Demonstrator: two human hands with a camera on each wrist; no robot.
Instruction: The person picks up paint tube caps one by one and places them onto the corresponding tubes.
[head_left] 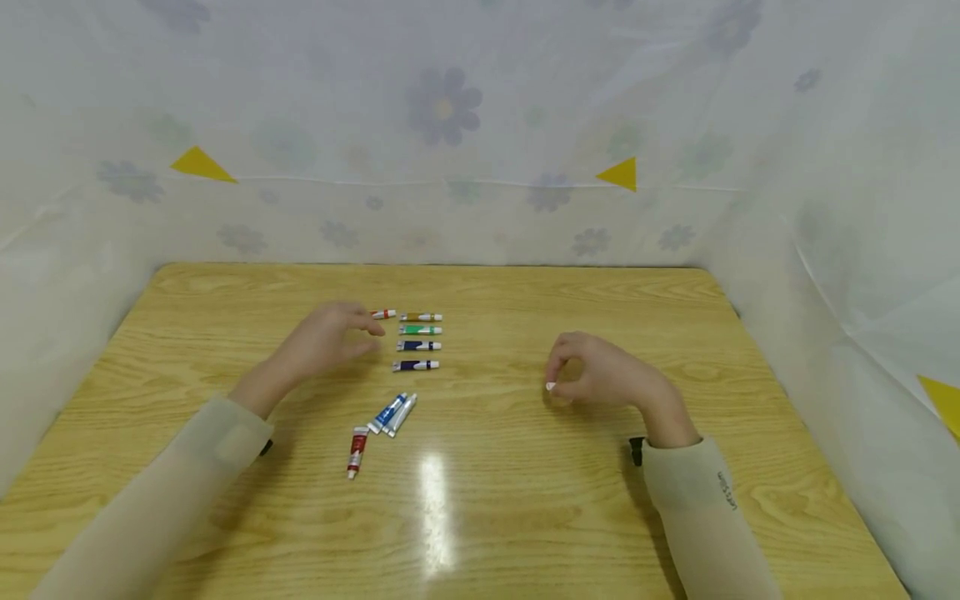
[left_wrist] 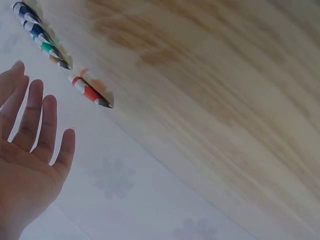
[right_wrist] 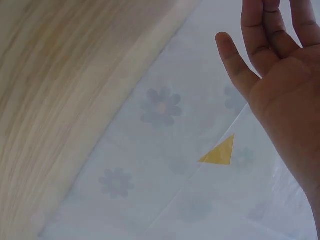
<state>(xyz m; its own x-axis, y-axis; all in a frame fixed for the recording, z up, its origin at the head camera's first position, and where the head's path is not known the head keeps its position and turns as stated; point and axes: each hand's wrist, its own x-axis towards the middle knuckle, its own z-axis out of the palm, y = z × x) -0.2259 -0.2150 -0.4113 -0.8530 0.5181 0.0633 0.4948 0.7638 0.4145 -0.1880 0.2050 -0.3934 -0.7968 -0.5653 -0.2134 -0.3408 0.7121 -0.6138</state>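
My left hand [head_left: 347, 332] hovers open, fingers straight, just left of a small orange-red paint tube [head_left: 383, 314]. The left wrist view shows the same hand [left_wrist: 35, 125] with an empty palm and that tube [left_wrist: 90, 92] beyond the fingertips. To the tube's right lie an ochre tube [head_left: 420, 317], a green tube [head_left: 420, 330], a blue tube [head_left: 418, 345] and a navy tube [head_left: 416, 365], stacked in a column. My right hand [head_left: 581, 379] rests loosely curled on the table [head_left: 525, 500], holding nothing; in the right wrist view the hand's [right_wrist: 272, 50] palm is bare.
Nearer me lie a blue tube [head_left: 387, 412], a silver tube [head_left: 402, 414] and a red tube [head_left: 357, 451], loosely scattered. A flowered plastic sheet [head_left: 465, 125] with yellow triangles walls the table on three sides.
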